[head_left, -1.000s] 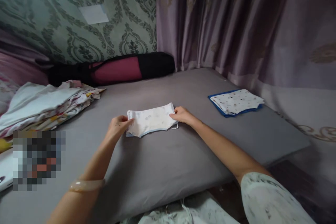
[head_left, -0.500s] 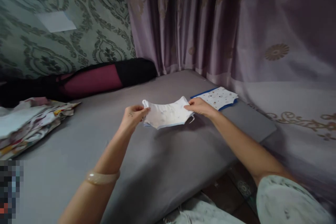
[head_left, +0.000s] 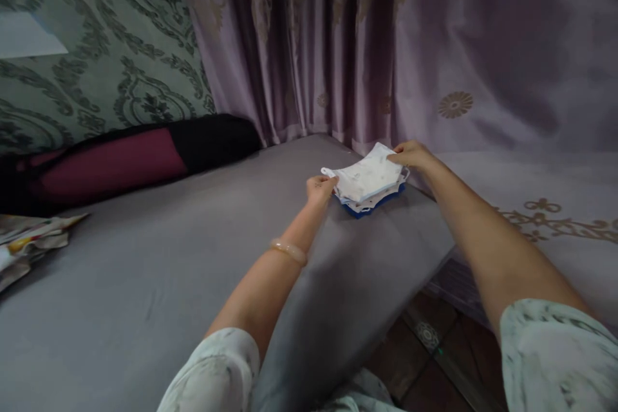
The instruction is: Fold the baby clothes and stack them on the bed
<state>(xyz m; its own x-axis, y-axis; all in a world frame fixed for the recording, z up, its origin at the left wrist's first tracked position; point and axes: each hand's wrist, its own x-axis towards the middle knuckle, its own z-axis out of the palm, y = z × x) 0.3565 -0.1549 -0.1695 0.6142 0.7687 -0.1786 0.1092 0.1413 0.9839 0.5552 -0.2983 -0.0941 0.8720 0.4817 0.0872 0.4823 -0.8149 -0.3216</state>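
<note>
Between my hands is a small folded white garment [head_left: 369, 174] with faint prints, a pale-blue edge and thin loops at its sides; its exact kind is unclear. My left hand [head_left: 320, 188] pinches its left corner, and my right hand [head_left: 414, 156] grips the right end. Directly beneath it in view lies a spotted white cloth piece [head_left: 378, 202] with a blue layer [head_left: 361, 213] under it, mostly covered. Whether the held garment rests fully on this stack cannot be told. A pale bangle circles my left wrist.
A grey-covered bed [head_left: 193, 257] spreads beneath, its front edge above a tiled floor [head_left: 415, 367]. At the back lies a long black and maroon bag [head_left: 116, 161]. Patterned cloths [head_left: 33, 238] are at the far left. Lilac curtains [head_left: 328, 45] hang behind and to the right.
Both hands have carried the white garment rightward, onto or just over the spotted cloth stack. My view has turned to the right, so the patterned cloths show less.
</note>
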